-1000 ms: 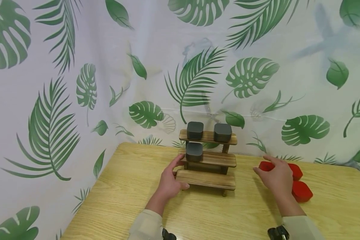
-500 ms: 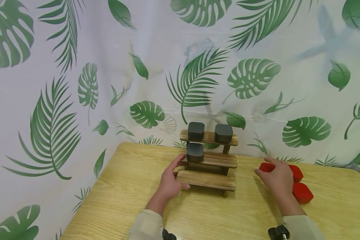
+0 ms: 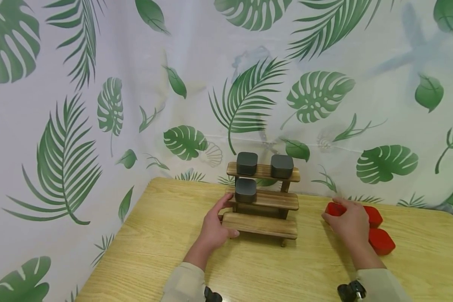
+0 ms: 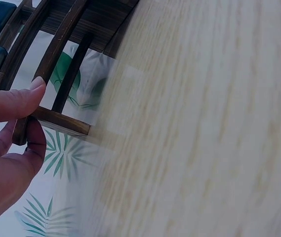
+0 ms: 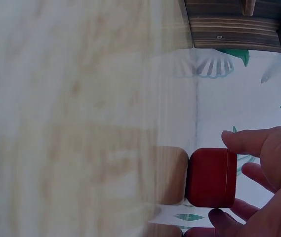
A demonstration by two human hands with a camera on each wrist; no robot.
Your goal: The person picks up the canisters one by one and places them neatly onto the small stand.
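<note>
A three-step wooden display stand (image 3: 264,224) stands on the table, with the left hand (image 3: 215,230) gripping the left end of its lowest step. In the left wrist view, the left thumb (image 4: 24,102) lies over that step's end and the fingers curl beneath it. Three dark grey rounded blocks sit on the stand: two on the top step, including the right one (image 3: 282,166), and one (image 3: 246,190) at the left of the middle step. Right of the stand, the right hand (image 3: 349,222) pinches a red rounded block (image 5: 212,177) between thumb and fingers; the block rests on the table.
Two more red blocks lie close by, one (image 3: 372,216) behind the right hand and one (image 3: 382,241) nearer the front. A leaf-printed cloth (image 3: 324,138) hangs directly behind the light wooden table (image 3: 272,272) and along its left side.
The right thumb has drawn in slightly toward the red block. The left hand and the stand stay in place; the head view has shifted a little.
</note>
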